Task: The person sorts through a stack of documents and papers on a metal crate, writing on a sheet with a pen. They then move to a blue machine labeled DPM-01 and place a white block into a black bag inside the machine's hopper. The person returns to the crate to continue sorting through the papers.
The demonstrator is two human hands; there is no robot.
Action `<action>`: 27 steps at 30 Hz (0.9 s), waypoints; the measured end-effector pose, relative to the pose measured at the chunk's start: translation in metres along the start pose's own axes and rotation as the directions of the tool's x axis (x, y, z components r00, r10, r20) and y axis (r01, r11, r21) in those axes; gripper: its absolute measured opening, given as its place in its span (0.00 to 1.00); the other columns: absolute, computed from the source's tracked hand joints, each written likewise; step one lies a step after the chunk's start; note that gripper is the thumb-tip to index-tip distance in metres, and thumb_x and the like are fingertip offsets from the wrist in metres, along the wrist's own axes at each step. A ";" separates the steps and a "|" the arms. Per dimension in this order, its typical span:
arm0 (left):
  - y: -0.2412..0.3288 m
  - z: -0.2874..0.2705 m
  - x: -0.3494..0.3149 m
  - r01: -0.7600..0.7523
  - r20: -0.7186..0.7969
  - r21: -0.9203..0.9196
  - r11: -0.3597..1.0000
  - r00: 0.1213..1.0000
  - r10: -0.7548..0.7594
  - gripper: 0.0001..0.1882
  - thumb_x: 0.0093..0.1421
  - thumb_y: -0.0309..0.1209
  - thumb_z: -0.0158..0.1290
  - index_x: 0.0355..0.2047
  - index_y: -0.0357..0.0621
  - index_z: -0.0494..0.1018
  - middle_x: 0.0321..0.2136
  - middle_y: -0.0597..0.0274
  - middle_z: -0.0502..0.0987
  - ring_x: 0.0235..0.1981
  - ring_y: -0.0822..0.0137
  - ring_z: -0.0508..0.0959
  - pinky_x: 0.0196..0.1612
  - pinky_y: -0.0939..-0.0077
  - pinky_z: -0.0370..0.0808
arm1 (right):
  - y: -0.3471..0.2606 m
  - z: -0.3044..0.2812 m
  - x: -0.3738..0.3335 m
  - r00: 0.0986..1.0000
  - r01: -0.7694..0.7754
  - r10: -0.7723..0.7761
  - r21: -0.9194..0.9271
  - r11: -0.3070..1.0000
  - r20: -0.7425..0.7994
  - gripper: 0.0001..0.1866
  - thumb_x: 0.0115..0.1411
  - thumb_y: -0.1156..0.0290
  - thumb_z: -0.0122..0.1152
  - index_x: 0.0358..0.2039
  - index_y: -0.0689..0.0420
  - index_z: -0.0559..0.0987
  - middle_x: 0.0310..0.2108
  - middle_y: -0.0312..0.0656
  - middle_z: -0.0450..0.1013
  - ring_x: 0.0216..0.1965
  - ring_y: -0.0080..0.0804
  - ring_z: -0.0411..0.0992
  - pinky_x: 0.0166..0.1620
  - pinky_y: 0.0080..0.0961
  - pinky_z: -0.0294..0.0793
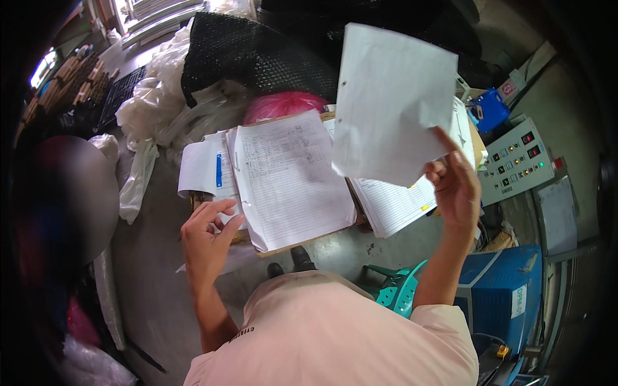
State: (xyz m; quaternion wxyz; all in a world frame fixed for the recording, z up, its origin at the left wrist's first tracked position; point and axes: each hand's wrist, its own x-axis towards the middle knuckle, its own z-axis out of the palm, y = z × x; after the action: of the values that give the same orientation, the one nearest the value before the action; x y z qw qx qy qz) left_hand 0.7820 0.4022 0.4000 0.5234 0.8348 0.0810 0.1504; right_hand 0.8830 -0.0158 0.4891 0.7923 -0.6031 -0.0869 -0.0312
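Note:
My right hand (458, 186) holds a white sheet of paper (396, 103) by its right edge, the index finger stretched over its face. The raised sheet has small punched holes along its left side. Below it lies a stack of lined forms (389, 209), partly hidden by the sheet. To its left is a stack of handwritten, ruled pages (290, 186) with a fastener at its left edge. Beside that edge hovers my left hand (209, 231), open, thumb and fingers apart and loosely bent. A curled paper (196, 170) with a blue strip sits under the left stack.
A grey control box (515, 164) with lit displays stands at right, near a blue case (490, 109). A green plastic stool (399, 289) and a blue machine (499, 289) are at lower right. Black bubble sheeting (257, 58) and clear plastic (151, 106) lie beyond the papers.

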 end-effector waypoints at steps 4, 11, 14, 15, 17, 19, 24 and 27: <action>0.001 0.002 0.000 -0.011 0.060 -0.044 0.999 0.998 0.014 0.16 0.58 0.21 0.69 0.48 0.37 0.86 0.36 0.67 0.81 0.27 0.80 0.68 0.27 0.83 0.65 | 0.025 -0.009 -0.020 0.997 -0.071 0.073 0.115 0.991 -0.010 0.37 0.74 0.64 0.62 0.73 0.76 0.62 0.32 0.50 0.84 0.34 0.36 0.86 0.42 0.26 0.84; 0.020 0.001 -0.004 -0.083 0.163 -0.091 0.992 0.982 0.097 0.16 0.60 0.19 0.67 0.49 0.34 0.85 0.39 0.68 0.80 0.28 0.82 0.67 0.30 0.85 0.65 | -0.024 -0.007 -0.058 0.972 0.196 -0.220 -0.232 0.953 -0.083 0.37 0.69 0.69 0.68 0.73 0.71 0.66 0.45 0.53 0.85 0.40 0.34 0.86 0.45 0.23 0.81; 0.014 0.009 -0.004 -0.127 0.143 -0.196 0.972 0.977 0.156 0.16 0.56 0.20 0.68 0.47 0.40 0.87 0.38 0.67 0.83 0.28 0.80 0.71 0.27 0.83 0.65 | -0.074 -0.009 -0.068 0.821 0.390 -0.558 -0.593 0.705 -0.124 0.32 0.71 0.72 0.66 0.72 0.69 0.70 0.75 0.52 0.67 0.53 0.38 0.84 0.51 0.27 0.83; 0.015 0.013 -0.004 -0.135 0.149 -0.203 0.970 0.975 0.166 0.16 0.57 0.20 0.68 0.47 0.40 0.87 0.38 0.67 0.83 0.28 0.80 0.71 0.27 0.83 0.64 | -0.079 -0.016 -0.065 0.792 0.393 -0.604 -0.676 0.623 -0.096 0.32 0.71 0.72 0.67 0.72 0.67 0.70 0.75 0.52 0.67 0.53 0.39 0.84 0.53 0.28 0.83; 0.017 0.020 -0.005 -0.104 0.173 -0.253 0.962 0.973 0.151 0.16 0.57 0.20 0.69 0.47 0.39 0.87 0.38 0.67 0.83 0.28 0.81 0.71 0.27 0.84 0.64 | -0.090 -0.026 -0.059 0.734 0.384 -0.679 -0.816 0.432 -0.015 0.32 0.71 0.73 0.68 0.73 0.62 0.71 0.74 0.52 0.67 0.55 0.40 0.84 0.55 0.30 0.83; 0.023 0.030 -0.006 -0.080 0.192 -0.279 0.957 0.972 0.137 0.16 0.57 0.20 0.69 0.46 0.39 0.87 0.38 0.67 0.83 0.28 0.81 0.71 0.27 0.84 0.64 | -0.080 -0.041 -0.051 0.777 0.462 -0.629 -0.693 0.554 0.015 0.32 0.69 0.76 0.68 0.73 0.57 0.73 0.75 0.53 0.67 0.56 0.41 0.83 0.56 0.32 0.84; 0.043 0.062 -0.004 -0.089 0.258 -0.286 0.954 0.952 0.166 0.20 0.56 0.24 0.71 0.51 0.38 0.85 0.45 0.63 0.86 0.34 0.76 0.77 0.32 0.81 0.71 | -0.068 -0.045 -0.030 0.872 0.487 -0.437 -0.475 0.732 0.221 0.38 0.64 0.65 0.76 0.73 0.56 0.74 0.74 0.54 0.68 0.58 0.45 0.83 0.53 0.33 0.84; 0.062 0.092 0.004 -0.056 0.297 -0.408 0.911 0.936 0.191 0.38 0.55 0.31 0.75 0.66 0.41 0.76 0.60 0.56 0.81 0.49 0.68 0.82 0.45 0.74 0.79 | -0.065 -0.039 -0.022 0.913 0.352 -0.280 -0.227 0.908 0.297 0.46 0.60 0.59 0.79 0.73 0.67 0.70 0.73 0.63 0.65 0.43 0.47 0.87 0.44 0.33 0.86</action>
State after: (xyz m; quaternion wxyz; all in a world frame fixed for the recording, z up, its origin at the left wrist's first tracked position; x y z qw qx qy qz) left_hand 0.8148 0.2983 0.4190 0.6755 0.7294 -0.0933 0.0547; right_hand 0.8549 -0.0725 0.5371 0.6668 -0.6839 -0.2812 -0.0934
